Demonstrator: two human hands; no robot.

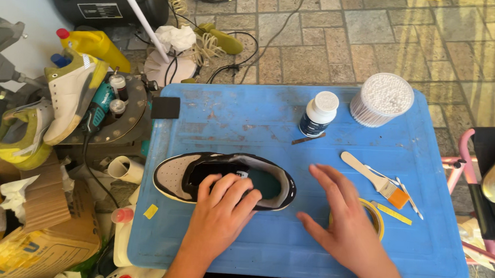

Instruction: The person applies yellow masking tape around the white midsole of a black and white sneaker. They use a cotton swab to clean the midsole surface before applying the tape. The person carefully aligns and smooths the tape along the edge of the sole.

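Observation:
A black and white sneaker lies on the blue table top, toe pointing left. My left hand rests on the shoe's opening, fingers bent over the near edge and the tongue. My right hand hovers flat and spread just right of the heel, holding nothing and partly covering a roll of yellow tape.
A small wooden-handled brush, thin sticks, a white-capped dark bottle and a tub of cotton swabs lie on the right half. Other shoes, bottles and cardboard boxes crowd the left. A pink chair frame stands to the right.

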